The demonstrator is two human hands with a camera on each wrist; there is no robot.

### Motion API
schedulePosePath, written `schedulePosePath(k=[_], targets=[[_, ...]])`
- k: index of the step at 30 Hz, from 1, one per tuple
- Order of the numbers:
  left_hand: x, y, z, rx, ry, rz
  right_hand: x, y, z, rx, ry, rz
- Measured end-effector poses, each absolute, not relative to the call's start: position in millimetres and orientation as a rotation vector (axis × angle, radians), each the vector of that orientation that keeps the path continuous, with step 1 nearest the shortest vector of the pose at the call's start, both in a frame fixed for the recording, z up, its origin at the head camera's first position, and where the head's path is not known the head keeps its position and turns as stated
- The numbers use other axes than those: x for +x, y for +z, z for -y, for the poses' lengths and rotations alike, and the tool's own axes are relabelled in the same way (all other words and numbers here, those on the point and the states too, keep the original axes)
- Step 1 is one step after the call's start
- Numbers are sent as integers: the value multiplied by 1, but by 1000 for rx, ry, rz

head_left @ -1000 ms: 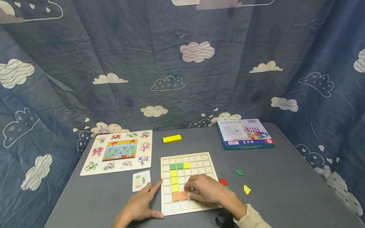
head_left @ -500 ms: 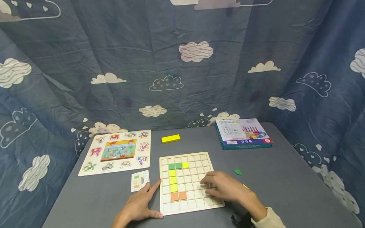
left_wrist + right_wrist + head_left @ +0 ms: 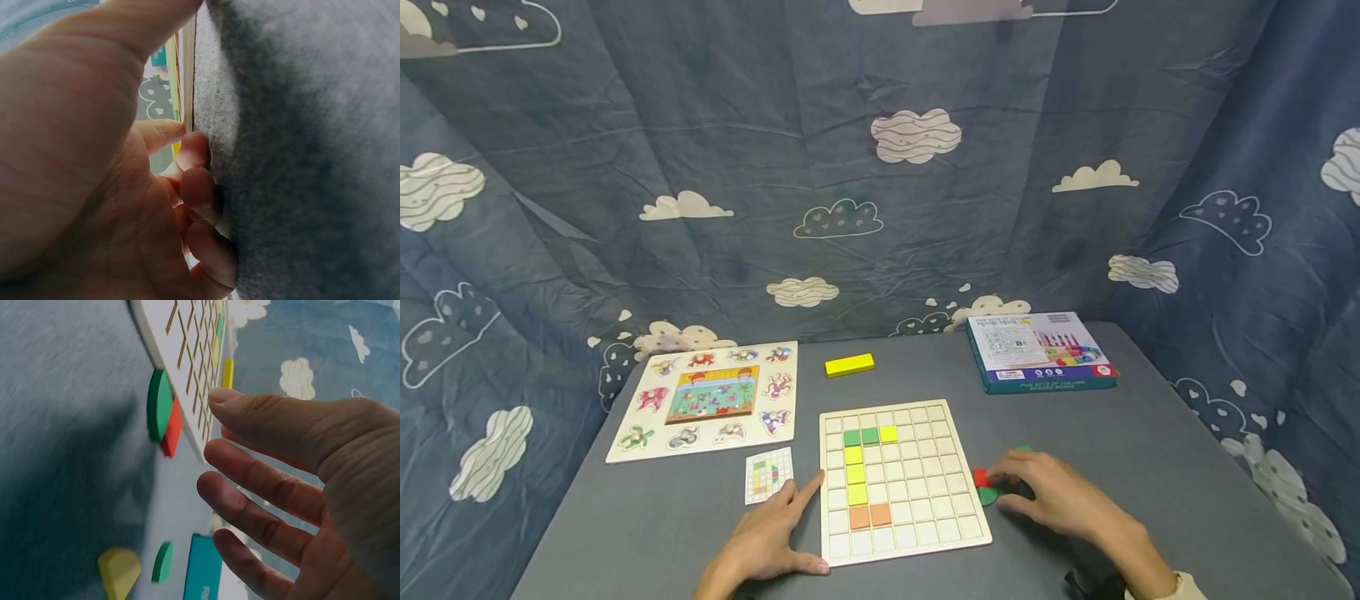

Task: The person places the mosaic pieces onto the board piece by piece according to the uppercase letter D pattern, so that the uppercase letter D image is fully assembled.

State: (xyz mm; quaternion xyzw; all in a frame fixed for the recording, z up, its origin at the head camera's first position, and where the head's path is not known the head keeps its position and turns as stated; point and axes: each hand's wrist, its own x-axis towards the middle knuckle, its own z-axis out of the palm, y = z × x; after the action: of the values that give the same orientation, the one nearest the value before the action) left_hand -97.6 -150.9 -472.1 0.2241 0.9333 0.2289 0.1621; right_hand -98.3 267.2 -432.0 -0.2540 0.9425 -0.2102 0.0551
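A wooden grid board [image 3: 917, 492] lies on the table. Two green squares [image 3: 870, 436], several yellow squares [image 3: 855, 473] and two orange squares [image 3: 881, 514] sit in its cells. My left hand [image 3: 763, 533] rests at the board's left side, index fingertip and thumb touching its edge. Just off the right edge, my right hand [image 3: 1060, 496] hovers with parted fingers by a red piece [image 3: 981, 477] and a green rounded piece [image 3: 987, 496]. In the right wrist view, nothing shows between thumb and fingers, and both pieces [image 3: 160, 406] lie apart from them.
A small pattern card [image 3: 768, 475] lies left of the board, below a picture puzzle board [image 3: 625, 442]. Behind stand a yellow block [image 3: 850, 365] and a teal-edged box [image 3: 1045, 350]. A yellow wedge [image 3: 119, 572] and another green piece [image 3: 163, 562] lie near my right hand.
My right hand has moved from over the orange squares, rightward across the board and off its right edge to the red and green pieces. The left hand stays put.
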Motion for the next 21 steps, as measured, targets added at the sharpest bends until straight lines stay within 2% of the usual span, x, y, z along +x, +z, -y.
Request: schedulePosePath(k=[21], targets=[[-98, -472, 151, 634, 660, -2663, -91, -435, -316, -632, -555, -2799]])
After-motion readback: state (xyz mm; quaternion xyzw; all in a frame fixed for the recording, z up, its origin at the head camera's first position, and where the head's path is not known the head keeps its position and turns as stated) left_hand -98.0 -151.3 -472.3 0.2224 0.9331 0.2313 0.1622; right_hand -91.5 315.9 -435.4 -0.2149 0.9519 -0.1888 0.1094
